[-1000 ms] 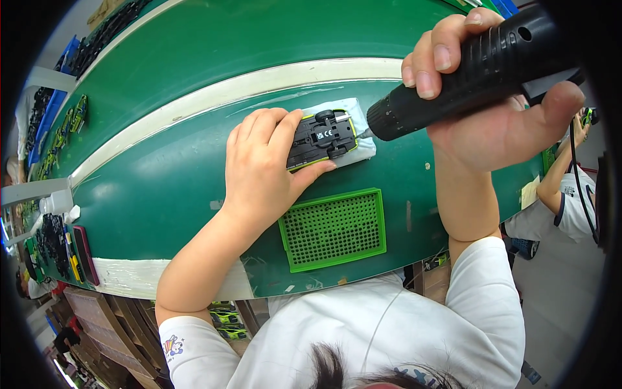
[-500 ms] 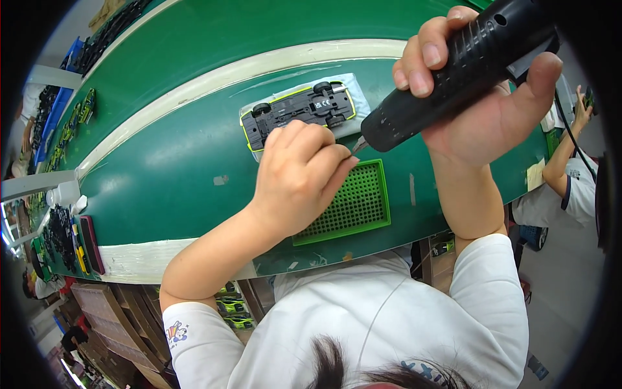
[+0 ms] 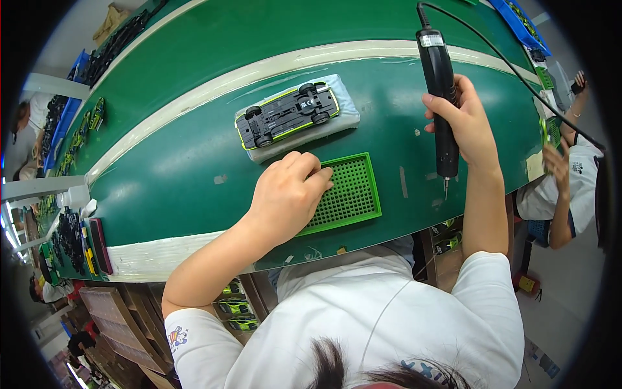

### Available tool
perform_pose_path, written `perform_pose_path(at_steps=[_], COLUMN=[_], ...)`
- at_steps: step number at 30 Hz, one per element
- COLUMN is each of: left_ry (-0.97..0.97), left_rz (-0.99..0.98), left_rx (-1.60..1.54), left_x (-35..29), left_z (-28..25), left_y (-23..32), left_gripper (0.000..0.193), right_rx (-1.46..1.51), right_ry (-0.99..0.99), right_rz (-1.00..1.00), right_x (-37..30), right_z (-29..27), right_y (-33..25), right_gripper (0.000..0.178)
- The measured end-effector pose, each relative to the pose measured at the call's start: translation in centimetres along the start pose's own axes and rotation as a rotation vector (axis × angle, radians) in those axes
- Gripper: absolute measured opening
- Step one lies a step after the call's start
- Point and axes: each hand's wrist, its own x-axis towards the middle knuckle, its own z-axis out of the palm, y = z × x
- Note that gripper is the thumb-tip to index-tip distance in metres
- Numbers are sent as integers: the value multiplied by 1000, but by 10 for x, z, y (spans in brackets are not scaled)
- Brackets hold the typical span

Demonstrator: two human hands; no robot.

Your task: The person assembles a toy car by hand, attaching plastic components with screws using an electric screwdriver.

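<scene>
A black toy car with yellow-green trim (image 3: 288, 114) lies upside down on a grey foam pad (image 3: 346, 111) on the green belt. My left hand (image 3: 288, 194) rests with fingertips pinched on the left part of a green perforated tray (image 3: 353, 191), just below the car. My right hand (image 3: 468, 123) grips a black corded electric screwdriver (image 3: 438, 71), held upright with its bit pointing down at the belt, to the right of the tray and clear of the car.
The green conveyor belt (image 3: 194, 175) has a pale stripe along its far side. More toy cars and parts (image 3: 71, 233) lie at the left end. Another person (image 3: 564, 162) works at the right. Blue bins (image 3: 518, 23) stand at the top right.
My left hand left the car and came down onto the green tray. My right hand swung the screwdriver from tilted at the car to upright on the right.
</scene>
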Motion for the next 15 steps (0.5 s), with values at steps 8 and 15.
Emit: perform_pose_path(at_steps=[8,15], left_ry=[54,254], left_rz=[3,-88], left_rx=[-16,52], left_x=[5,10], left_z=[-9,-39], left_y=[6,-17], left_gripper=[18,22], right_rx=[-379,-835], right_ry=[86,179], right_rz=[-20,-121], right_x=[13,3], right_z=[-18,-10], right_y=[42,26], right_gripper=[60,52])
